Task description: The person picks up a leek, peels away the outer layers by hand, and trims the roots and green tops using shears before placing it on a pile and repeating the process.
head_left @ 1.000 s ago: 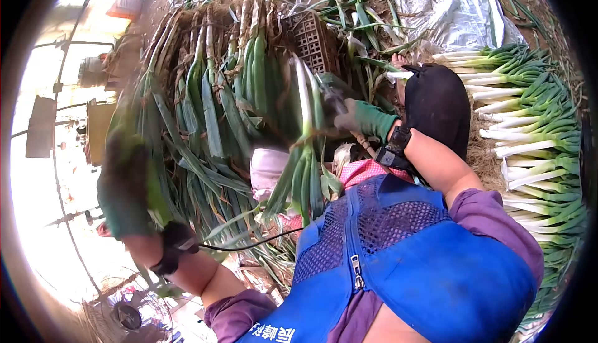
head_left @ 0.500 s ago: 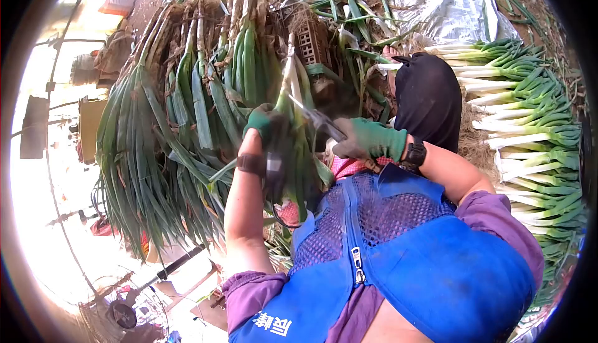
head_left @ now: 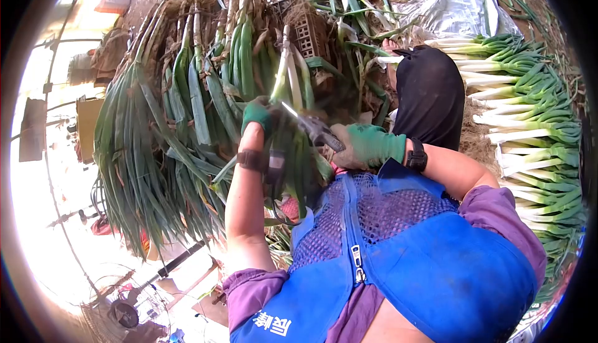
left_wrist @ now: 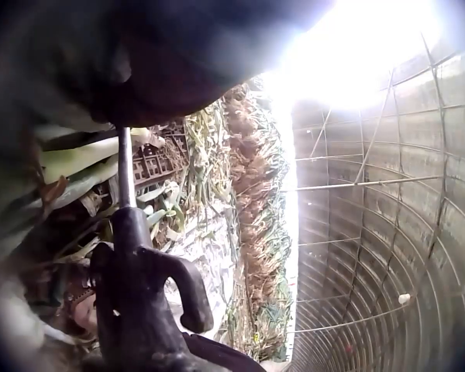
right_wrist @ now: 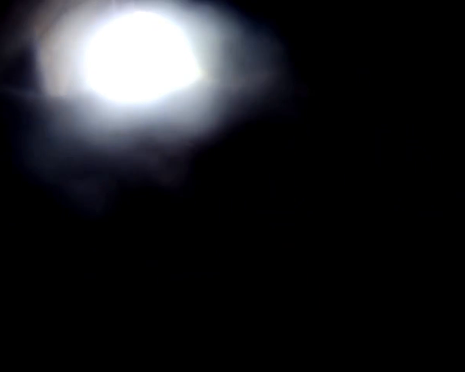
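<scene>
My left hand, in a green glove, grips a few long green onions below their white shafts, which point up and away from me. In my gloved right hand is a black air blow gun with a thin metal nozzle. The nozzle tip is right beside the left hand, close against the shafts. From the left wrist, the blow gun shows large, with a pale onion shaft behind its nozzle. Bright glare and darkness fill the right wrist view, hiding that hand there.
A big heap of untrimmed green onions lies to the left. Clean white-stemmed onions are laid in a row at the right. Behind stand a brown plastic crate and a white sheet. A fan is at lower left.
My left hand has swung in from the far left, where it was blurred beside green leaves, to the onion shafts. The blow gun has shifted slightly, its nozzle now beside that hand.
</scene>
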The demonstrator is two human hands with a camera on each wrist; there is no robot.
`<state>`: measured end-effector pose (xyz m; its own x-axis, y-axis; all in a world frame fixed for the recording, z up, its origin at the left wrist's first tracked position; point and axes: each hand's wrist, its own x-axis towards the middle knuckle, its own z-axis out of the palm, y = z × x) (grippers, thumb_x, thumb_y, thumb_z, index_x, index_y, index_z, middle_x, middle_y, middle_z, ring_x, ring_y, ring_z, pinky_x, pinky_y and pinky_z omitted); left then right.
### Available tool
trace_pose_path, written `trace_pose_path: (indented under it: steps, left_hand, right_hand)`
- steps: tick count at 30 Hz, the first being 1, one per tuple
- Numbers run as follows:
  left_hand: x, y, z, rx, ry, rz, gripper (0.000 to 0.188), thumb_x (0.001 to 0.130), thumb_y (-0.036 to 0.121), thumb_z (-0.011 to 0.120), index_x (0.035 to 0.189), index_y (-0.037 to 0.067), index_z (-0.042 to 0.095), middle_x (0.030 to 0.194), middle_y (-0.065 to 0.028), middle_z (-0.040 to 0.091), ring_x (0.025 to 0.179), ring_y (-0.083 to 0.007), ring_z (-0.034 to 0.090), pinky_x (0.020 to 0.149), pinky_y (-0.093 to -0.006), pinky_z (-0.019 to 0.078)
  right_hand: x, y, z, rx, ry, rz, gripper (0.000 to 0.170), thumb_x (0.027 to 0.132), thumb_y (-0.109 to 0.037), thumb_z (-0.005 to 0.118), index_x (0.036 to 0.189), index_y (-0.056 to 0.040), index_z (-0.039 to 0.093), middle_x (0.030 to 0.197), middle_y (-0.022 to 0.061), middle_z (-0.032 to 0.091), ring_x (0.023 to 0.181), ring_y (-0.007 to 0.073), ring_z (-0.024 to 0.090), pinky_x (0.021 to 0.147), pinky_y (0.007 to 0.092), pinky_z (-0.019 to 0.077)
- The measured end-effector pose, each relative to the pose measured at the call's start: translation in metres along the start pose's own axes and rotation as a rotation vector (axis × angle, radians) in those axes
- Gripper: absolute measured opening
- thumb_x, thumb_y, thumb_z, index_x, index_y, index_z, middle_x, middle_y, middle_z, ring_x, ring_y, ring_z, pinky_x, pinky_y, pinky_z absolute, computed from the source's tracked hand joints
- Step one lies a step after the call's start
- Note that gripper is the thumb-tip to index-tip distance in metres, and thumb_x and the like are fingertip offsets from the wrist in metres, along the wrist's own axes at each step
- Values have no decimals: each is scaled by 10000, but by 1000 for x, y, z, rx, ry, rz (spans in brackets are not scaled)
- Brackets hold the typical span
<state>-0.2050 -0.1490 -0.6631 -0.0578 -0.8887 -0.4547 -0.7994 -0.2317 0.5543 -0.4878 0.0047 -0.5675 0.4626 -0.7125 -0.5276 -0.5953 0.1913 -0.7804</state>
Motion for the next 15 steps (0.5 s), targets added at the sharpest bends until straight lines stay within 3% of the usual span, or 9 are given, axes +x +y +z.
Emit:
trace_pose_path:
  steps: [5,9,12,15]
  left_hand:
    - [10,-14,10,117,31,43,439,772,134,742,1161,-50,659,878,-83,716,723,-122,632,628,-282,511]
    - [-3,-1,12,154,44,40,447,778,147,749,1161,-63,653,889,-95,718,729,-142,643,643,-305,523]
    - [-13,-3,8,143,1,81,427,803,171,734,1154,-60,657,875,-81,713,725,-145,642,640,-312,519]
    - [-19,-20,7,8,-72,76,409,832,203,709,1152,-48,663,866,-65,705,712,-130,629,627,-298,504]
  right_hand:
    - [33,28,8,-23,187,-11,442,771,-374,652,999,-1,585,911,242,677,871,378,672,760,445,505]
    - [67,29,-9,111,213,20,500,744,-383,657,976,58,615,876,260,679,829,351,683,734,436,521]
    - [90,19,-28,190,260,117,515,771,-384,655,1030,60,675,942,254,698,869,354,690,815,404,530]
    - [88,15,-34,183,208,120,507,774,-387,652,1035,47,684,945,250,702,867,356,693,814,399,530]
